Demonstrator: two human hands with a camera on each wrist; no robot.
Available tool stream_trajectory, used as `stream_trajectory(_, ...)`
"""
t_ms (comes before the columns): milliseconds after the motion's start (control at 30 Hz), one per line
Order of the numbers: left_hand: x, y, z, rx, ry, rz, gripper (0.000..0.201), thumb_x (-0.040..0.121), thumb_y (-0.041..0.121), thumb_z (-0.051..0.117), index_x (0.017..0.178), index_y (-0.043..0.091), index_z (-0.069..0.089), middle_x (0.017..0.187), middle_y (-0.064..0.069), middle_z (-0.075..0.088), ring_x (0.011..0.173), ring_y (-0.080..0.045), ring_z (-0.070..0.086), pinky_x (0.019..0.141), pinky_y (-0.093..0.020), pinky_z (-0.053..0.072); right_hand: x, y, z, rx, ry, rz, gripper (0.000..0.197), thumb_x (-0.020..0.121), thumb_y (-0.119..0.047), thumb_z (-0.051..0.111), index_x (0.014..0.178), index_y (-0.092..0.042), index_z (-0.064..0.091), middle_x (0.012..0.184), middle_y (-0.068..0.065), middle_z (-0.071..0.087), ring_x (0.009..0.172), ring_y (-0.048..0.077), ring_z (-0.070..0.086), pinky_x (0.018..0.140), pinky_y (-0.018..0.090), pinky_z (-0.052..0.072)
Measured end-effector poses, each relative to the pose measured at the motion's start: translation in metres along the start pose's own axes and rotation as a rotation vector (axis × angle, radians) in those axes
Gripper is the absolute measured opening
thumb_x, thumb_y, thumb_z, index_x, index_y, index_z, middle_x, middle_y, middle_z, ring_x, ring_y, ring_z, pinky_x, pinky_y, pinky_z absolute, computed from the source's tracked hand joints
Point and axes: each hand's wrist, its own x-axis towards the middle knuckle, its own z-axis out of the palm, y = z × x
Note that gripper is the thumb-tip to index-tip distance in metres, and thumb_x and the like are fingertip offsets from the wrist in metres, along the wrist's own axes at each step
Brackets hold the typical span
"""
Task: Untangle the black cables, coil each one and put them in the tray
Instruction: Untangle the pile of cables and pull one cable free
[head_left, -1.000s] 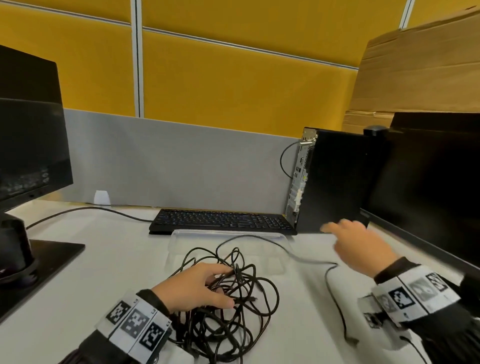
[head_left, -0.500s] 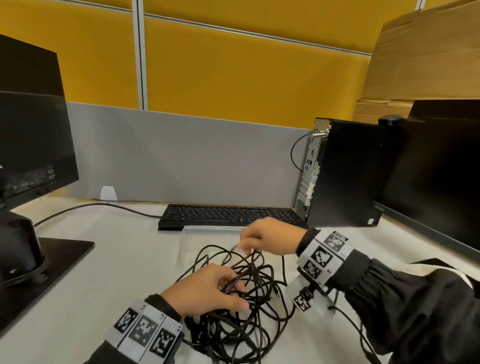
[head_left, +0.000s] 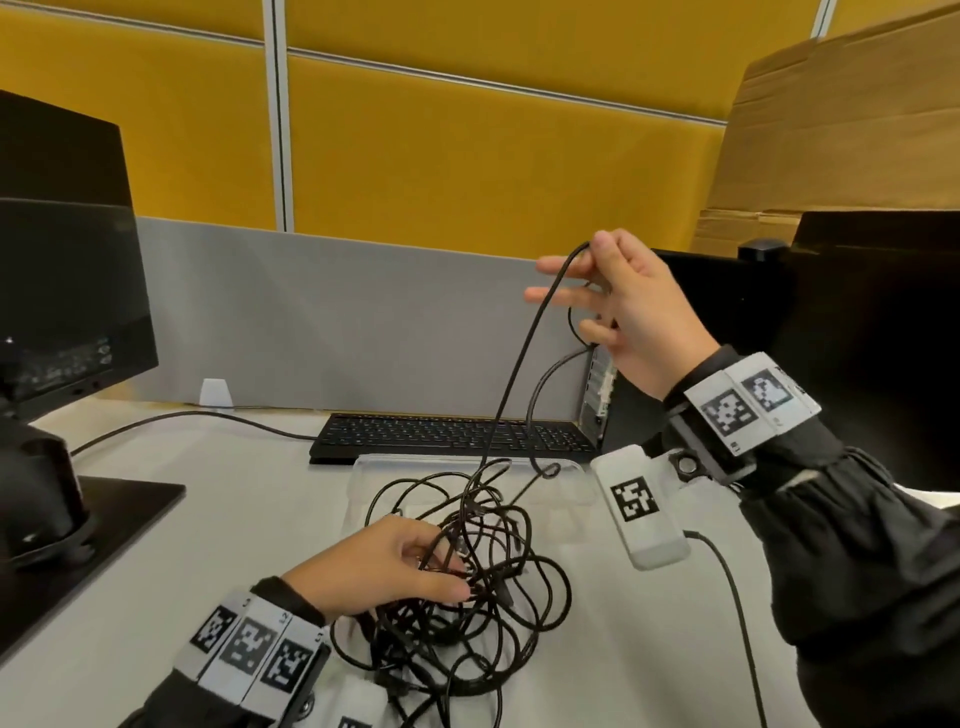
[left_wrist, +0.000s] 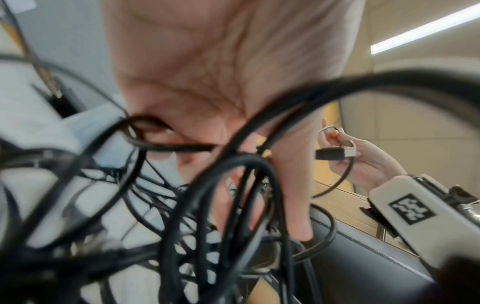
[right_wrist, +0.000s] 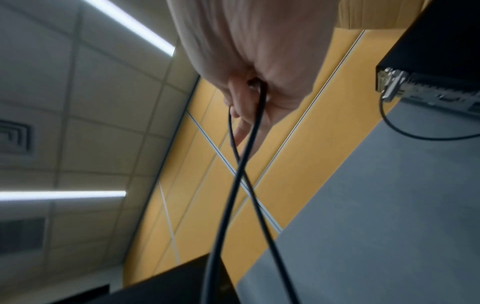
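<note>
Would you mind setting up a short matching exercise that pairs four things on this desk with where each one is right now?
Things:
1. right hand
2. left hand
3. tray
4. keyboard

Places:
A. on the desk between the keyboard and the tangle of cables
B. raised above the desk, pinching one cable that runs down to the tangle
C. against the grey divider, behind the tray
D. resting on the tangle, fingers among the loops

Pairs: 1-B, 2-D, 3-A, 4-C
</note>
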Motion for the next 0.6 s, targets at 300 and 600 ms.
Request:
stream_trajectory(300,-0.018,0.010,-0.025,-0.117,0.023,0.101,0.006,0.077,0.034,0.070,0.076,0.029,0.072,0.079,0.009,0.070,0.080,-0.003,0.064,0.076,-0.015,0.045,0.002,0.010,-0.043,-0.157,0.230,-0.071,0.029,0.102,-0.022,0.036,0.074,-0.015,0.039,0.061,-0.001,0.041,0.049,0.011,0.041,0.039,0.017,0.032)
stream_trajectory(600,-0.011,0.004,-0.016,-0.103,0.087,0.100,0.014,0.090,0.018,0.059,0.085,0.012,0.071,0.075,-0.002,0.071,0.092,-0.011,0.068,0.086,-0.016,0.045,-0.056,0.060,-0.029,-1.518,-0.878,0.237,0.034,0.087,-0.060,0.046,0.112,-0.043,0.061,0.107,-0.018,0.050,0.100,0.006,0.051,0.085,0.025,0.041)
